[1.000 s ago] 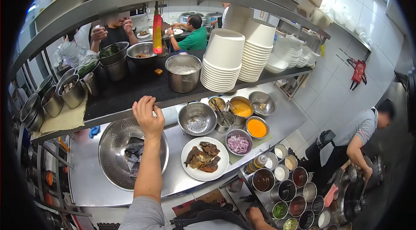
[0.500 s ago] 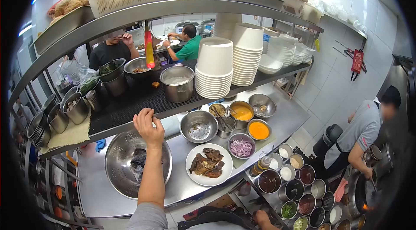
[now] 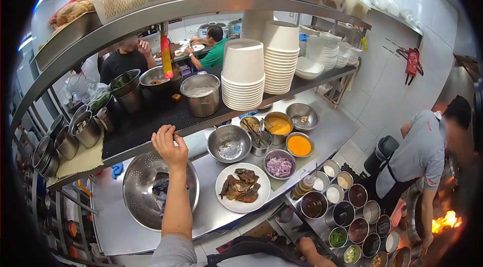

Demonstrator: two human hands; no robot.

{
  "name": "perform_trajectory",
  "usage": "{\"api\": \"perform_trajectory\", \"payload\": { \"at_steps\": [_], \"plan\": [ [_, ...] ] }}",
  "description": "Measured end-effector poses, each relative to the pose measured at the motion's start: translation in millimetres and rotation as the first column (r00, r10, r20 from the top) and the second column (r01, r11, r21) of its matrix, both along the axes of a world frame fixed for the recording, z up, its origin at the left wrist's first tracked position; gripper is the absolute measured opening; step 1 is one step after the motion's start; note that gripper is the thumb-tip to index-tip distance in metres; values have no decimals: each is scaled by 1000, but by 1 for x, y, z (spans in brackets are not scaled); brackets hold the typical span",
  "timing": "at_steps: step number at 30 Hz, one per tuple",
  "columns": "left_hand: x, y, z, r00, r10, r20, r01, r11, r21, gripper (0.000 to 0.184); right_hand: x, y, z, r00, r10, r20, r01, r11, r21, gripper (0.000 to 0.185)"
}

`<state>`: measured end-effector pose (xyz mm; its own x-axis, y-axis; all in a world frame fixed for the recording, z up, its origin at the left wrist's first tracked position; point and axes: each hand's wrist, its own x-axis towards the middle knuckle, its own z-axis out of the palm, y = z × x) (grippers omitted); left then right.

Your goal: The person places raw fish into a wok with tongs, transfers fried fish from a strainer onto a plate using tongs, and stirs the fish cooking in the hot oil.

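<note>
My left hand is raised to the front edge of the black-matted shelf, its fingers curled over that edge. Below my forearm sits a large steel colander with dark pieces and a clear plastic bag in it. Right of the arm, a white plate bears browned cooked pieces, apparently fish. My right hand is low by my waist, beside the rack of sauce containers; its fingers are mostly hidden, and nothing can be made out in it.
Steel bowls hold sliced red onion and orange liquid. Stacked white tubs stand on the shelf above. At right, a co-worker leans over a stove with a tall flame. Two people are beyond the shelf.
A large flame has flared at the stove, and the co-worker there has bent lower with an arm reaching down. My view has shifted slightly; my hands stay in about the same places.
</note>
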<state>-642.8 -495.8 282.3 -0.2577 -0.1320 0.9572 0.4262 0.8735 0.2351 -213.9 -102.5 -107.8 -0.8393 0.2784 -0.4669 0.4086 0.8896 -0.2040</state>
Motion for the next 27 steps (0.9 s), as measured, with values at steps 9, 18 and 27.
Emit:
{"api": "perform_trajectory", "payload": {
  "at_steps": [9, 18, 27],
  "plan": [
    [1, 1, 1, 1000, 17, -17, -17, 1000, -9, 22, -10, -25, 77, 992, -125, 21, 126, 991, -36, 26],
    [2, 1, 1, 1000, 18, -15, -18, 1000, -14, 22, -3, -20, 55, 983, -183, 16, 184, 977, -109, 19],
    [2, 0, 1, 1000, 12, -17, -12, 1000, -19, 22, -17, -31, 97, 997, -40, 62, 40, 999, -2, 22]
  ]
}}
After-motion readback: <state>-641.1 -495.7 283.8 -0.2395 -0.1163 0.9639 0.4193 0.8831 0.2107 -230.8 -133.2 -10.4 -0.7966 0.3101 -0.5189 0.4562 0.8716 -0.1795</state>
